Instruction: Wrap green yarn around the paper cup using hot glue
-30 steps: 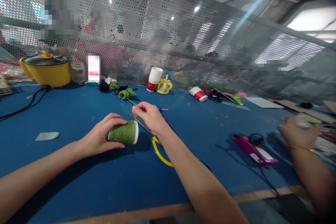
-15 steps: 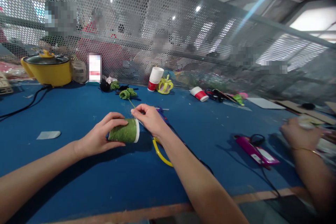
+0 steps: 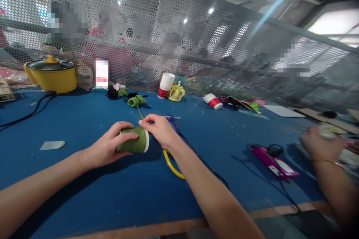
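Note:
My left hand [image 3: 113, 142] is wrapped round a paper cup [image 3: 133, 142] covered in green yarn, held on its side just above the blue table with its white rim facing right. My right hand [image 3: 159, 129] pinches the strand of green yarn [image 3: 140, 113] beside the cup's rim. That strand runs back to a small green yarn bundle [image 3: 136, 101] on the table. Under my right forearm lies a yellow curved handle [image 3: 172, 166], partly hidden. A blue tool [image 3: 171, 122] with a cord sits behind my right wrist.
A yellow electric pot [image 3: 53, 78] stands at the back left, near a lit phone [image 3: 101, 74]. Stacked paper cups [image 3: 166, 84] and a yellow yarn crown [image 3: 176, 92] are at the mesh panel. On the right are a purple device [image 3: 276, 162] and another person's hand [image 3: 322, 143].
The left fingers have shifted on the yarn-covered cup, which has turned slightly. My right hand keeps pinching the strand and has barely moved.

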The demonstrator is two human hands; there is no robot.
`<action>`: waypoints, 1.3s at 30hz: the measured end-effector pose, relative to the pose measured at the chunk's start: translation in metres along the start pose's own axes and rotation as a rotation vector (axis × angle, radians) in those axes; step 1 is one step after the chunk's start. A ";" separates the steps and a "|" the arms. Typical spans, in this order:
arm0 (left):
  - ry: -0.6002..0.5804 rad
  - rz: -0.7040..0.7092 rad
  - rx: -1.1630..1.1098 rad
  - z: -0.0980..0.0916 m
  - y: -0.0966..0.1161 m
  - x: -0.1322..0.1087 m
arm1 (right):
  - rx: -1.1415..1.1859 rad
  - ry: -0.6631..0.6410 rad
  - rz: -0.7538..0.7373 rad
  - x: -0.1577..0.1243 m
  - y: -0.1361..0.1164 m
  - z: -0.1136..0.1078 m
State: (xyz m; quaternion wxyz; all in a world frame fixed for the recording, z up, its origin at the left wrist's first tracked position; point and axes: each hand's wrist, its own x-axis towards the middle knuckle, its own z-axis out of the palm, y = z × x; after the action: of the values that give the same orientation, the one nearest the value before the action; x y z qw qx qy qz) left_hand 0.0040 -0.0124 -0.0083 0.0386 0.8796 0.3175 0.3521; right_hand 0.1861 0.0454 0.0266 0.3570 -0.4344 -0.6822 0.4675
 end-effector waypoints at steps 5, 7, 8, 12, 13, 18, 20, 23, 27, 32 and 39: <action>0.095 -0.269 -0.259 0.000 0.002 0.004 | -0.065 0.113 -0.099 -0.001 -0.002 0.003; 0.119 -0.496 -0.524 0.000 0.004 0.008 | -0.116 0.159 -0.181 -0.004 -0.005 0.007; 0.079 -0.599 -0.641 0.000 0.004 0.010 | -0.145 0.174 -0.223 -0.005 -0.006 0.010; 0.032 -0.795 -0.872 0.000 0.006 0.015 | -0.242 0.181 -0.351 -0.010 -0.007 0.018; 0.034 -0.804 -0.863 0.000 0.006 0.015 | -0.251 0.170 -0.363 -0.010 -0.006 0.018; 0.084 -0.697 -0.586 -0.002 0.003 0.014 | -0.167 0.093 -0.319 -0.006 -0.005 0.010; 0.087 -0.652 -0.497 -0.002 0.002 0.013 | -0.137 0.080 -0.308 -0.003 -0.005 0.007; 0.060 -0.613 -0.461 -0.002 0.002 0.013 | -0.133 0.062 -0.301 -0.002 -0.005 0.005; 0.023 -0.590 -0.467 -0.002 0.003 0.012 | -0.154 0.040 -0.301 -0.002 -0.006 0.005; -0.011 -0.589 -0.442 -0.001 0.002 0.010 | -0.172 0.044 -0.285 -0.003 -0.006 0.006; 0.016 -0.512 -0.324 0.000 0.001 0.009 | -0.220 0.033 -0.213 -0.003 -0.005 0.006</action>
State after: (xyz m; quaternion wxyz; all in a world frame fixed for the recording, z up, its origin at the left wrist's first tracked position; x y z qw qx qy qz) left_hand 0.0097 -0.0084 -0.0030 0.2637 0.7507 0.4686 0.3838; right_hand 0.1812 0.0395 0.0293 0.3660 -0.4034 -0.7656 0.3422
